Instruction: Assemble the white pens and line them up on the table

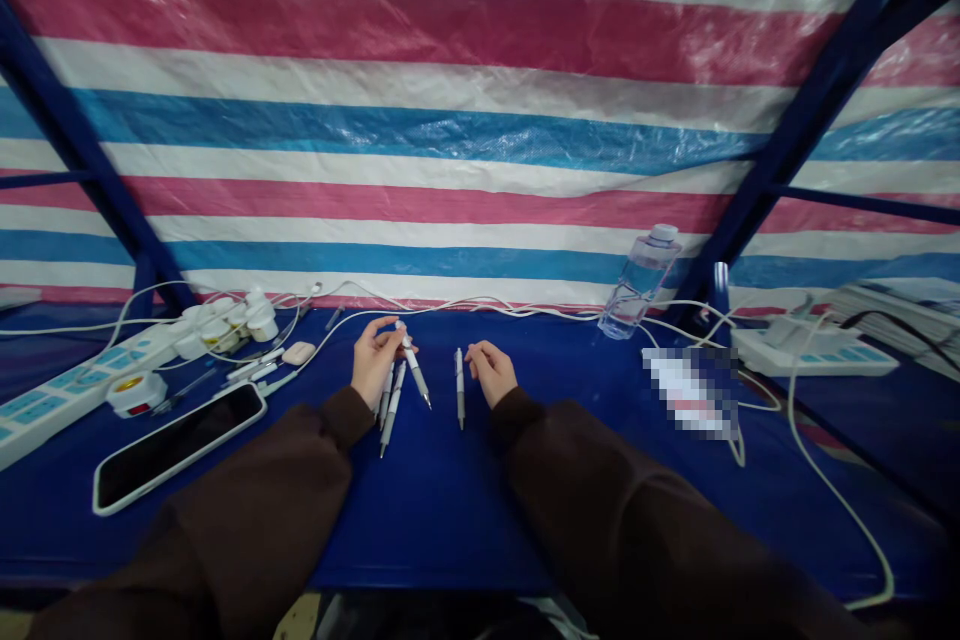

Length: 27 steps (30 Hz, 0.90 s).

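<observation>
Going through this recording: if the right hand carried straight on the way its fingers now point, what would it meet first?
Probably the slim white pen lying on the blue tabletop, just ahead of the right hand. Depth is hard to judge here, but the two look very close.

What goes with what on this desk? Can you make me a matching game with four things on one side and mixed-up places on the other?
Things:
1. Left hand
2. Right hand
3. Clear plastic bottle
4. Black phone

Places:
A. Lying flat on the blue tabletop, left of the hands
B. Holding a pen
C. At the back, beside white cables
D. Empty, next to a lone pen

Pairs: 1-B, 2-D, 3-C, 4-A
</observation>
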### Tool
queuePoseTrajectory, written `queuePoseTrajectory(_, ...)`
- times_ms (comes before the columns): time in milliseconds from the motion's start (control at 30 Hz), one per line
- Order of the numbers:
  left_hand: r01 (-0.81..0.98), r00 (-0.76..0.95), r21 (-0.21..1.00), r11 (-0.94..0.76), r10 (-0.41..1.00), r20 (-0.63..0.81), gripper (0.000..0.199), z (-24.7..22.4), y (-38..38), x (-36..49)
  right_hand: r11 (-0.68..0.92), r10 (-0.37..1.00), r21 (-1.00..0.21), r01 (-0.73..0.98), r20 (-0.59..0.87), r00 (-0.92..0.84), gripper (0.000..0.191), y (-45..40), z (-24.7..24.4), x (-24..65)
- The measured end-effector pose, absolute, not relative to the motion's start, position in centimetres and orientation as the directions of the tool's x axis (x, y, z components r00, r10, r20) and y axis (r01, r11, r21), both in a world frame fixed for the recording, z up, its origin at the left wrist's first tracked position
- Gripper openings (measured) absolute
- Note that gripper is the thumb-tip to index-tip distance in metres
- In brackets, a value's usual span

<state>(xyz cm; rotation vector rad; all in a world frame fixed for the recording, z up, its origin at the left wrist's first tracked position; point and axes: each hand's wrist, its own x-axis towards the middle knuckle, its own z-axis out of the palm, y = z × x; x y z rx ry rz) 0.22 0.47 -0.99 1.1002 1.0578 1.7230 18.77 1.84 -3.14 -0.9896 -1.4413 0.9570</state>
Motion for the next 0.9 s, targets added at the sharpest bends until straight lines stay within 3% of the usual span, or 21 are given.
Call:
queuePoseTrajectory(667,-0.241,-0.249,0.932,-0.270,0.946,0.210,0.040,-0.54,0.14,0.44,0.353,0.935,-0.928,0.117,0.345,-0.084,0.030,1.91,-3.54,18.78)
queuePoseTrajectory(900,-0.203,-0.203,0.950,-0.236,0.960,0.195,0.039,-0.27,-0.22,0.70,0.407,0.913,-0.861,0.305,0.389,-0.121,0.036,1.30,-3.29,18.98)
